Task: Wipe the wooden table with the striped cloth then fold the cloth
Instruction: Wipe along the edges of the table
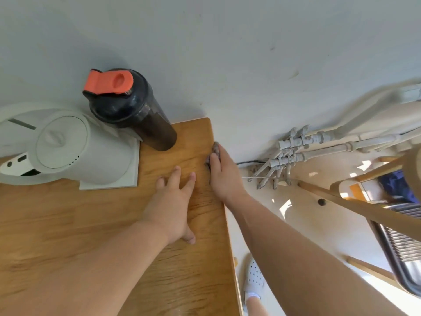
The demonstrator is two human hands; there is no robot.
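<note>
Both hands work the wipe: my right hand [222,172] presses the striped cloth [215,152] at the wooden table [68,224] edge, three o'clock of my splayed, empty left hand [173,201]; next, sweep inward.

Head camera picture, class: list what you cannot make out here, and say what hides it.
- Cloth: mostly under the right hand at the table edge; stripes unreadable.
- Kettle: its left side is cut off by the picture's edge.
- Shoe: partly behind the right forearm.
</note>
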